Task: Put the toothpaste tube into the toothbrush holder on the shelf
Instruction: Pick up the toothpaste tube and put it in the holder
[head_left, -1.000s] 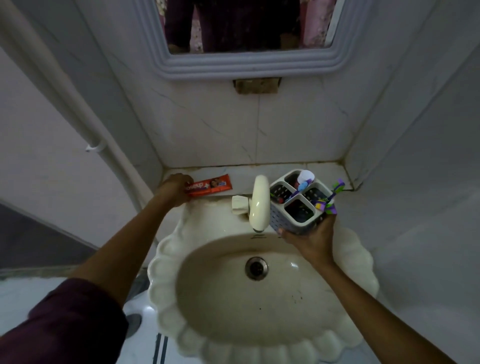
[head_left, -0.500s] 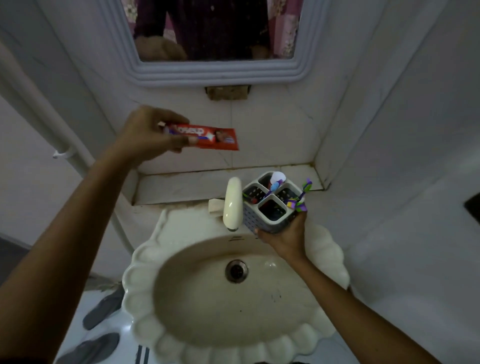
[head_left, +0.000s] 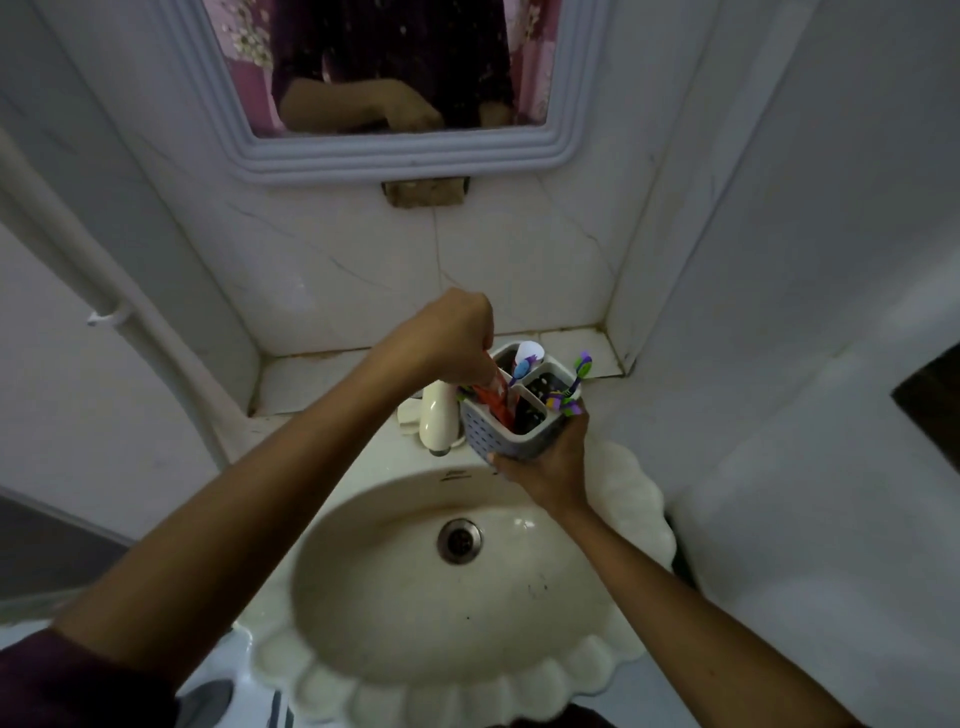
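The red toothpaste tube (head_left: 492, 400) stands tilted, its lower end inside the front left compartment of the grey perforated toothbrush holder (head_left: 491, 434). My left hand (head_left: 453, 338) grips the tube's top end from above. My right hand (head_left: 553, 467) holds the holder from below and the right, tipped a little above the sink's back rim, in front of the tiled shelf (head_left: 317, 382). Toothbrushes (head_left: 576, 382) stick out of the holder's other compartments.
A cream tap (head_left: 439, 415) stands just left of the holder. Below lies the scalloped cream sink (head_left: 613, 660) with its drain (head_left: 460, 540). A mirror (head_left: 395, 150) hangs above the shelf. A white pipe (head_left: 119, 312) runs down the left wall; a side wall closes in on the right.
My left hand has lifted the tube off the shelf, carried it up and rightward, then down into the holder. My right hand has kept hold of the holder.
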